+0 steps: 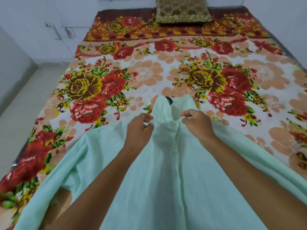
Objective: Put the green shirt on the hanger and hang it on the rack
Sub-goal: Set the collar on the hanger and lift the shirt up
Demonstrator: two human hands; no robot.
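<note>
— Head view: where's the green shirt [149, 171]?

— I see it spread on the bed [149, 72], collar end away from me, something black [169, 99] peeking out at the neck.

— And the hands?

— My left hand [138, 128] pinches the fabric beside the placket; my right hand [196, 123] pinches the opposite edge.

— Anything else?

— A cushion [182, 10] at the bed's head.

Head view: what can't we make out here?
- Hanger: only a black tip shows; the green shirt covers the rest.
- Rack: not in view.
- Shirt hem: cut off by the bottom edge.
- Left hand and right hand pinch the collar; fingertips partly hidden in fabric.
</note>
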